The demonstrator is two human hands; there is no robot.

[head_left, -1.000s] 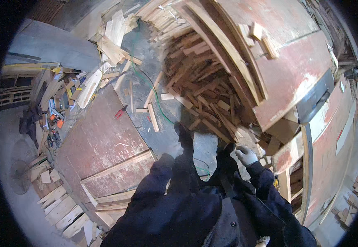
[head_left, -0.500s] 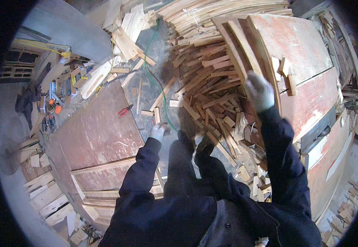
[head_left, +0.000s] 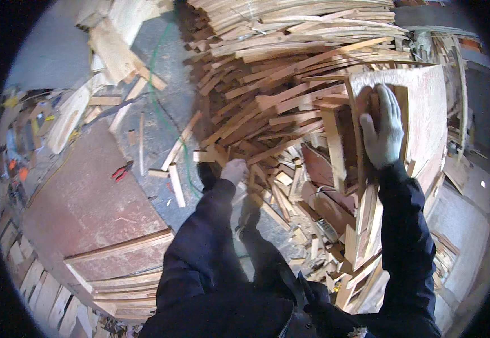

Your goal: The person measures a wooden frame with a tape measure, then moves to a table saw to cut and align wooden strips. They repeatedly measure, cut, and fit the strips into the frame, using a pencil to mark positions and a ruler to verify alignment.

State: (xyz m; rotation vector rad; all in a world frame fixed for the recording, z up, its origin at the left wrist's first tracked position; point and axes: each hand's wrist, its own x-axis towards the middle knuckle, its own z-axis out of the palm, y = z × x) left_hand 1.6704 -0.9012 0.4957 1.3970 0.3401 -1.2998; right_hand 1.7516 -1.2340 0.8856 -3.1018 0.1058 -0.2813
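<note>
My right hand (head_left: pixel 384 127) lies with its fingers stretched out along the upper end of a wood-framed panel (head_left: pixel 432 110), its palm against the frame. The panel is tilted up on edge, with a pale worn face toward the right. My left hand (head_left: pixel 234 170) hovers at the near left edge of a pile of wooden strips (head_left: pixel 267 112), its fingers curled in and slightly blurred. Nothing shows in it. Below the panel's left side lie short offcuts (head_left: pixel 283 179) and a reddish board piece (head_left: pixel 318 166).
To the left, a large reddish panel (head_left: pixel 87 191) lies on the floor, with red-handled pliers (head_left: pixel 122 170) at its edge. A green cord (head_left: pixel 154 67) runs across the grey floor. Long strips (head_left: pixel 312 28) are stacked at the back, and loose tools (head_left: pixel 19 169) lie far left.
The panel on the right has swung up from lying flatter to standing tilted. My right hand has gone from gripping its edge to lying flat on it. My view has shifted right.
</note>
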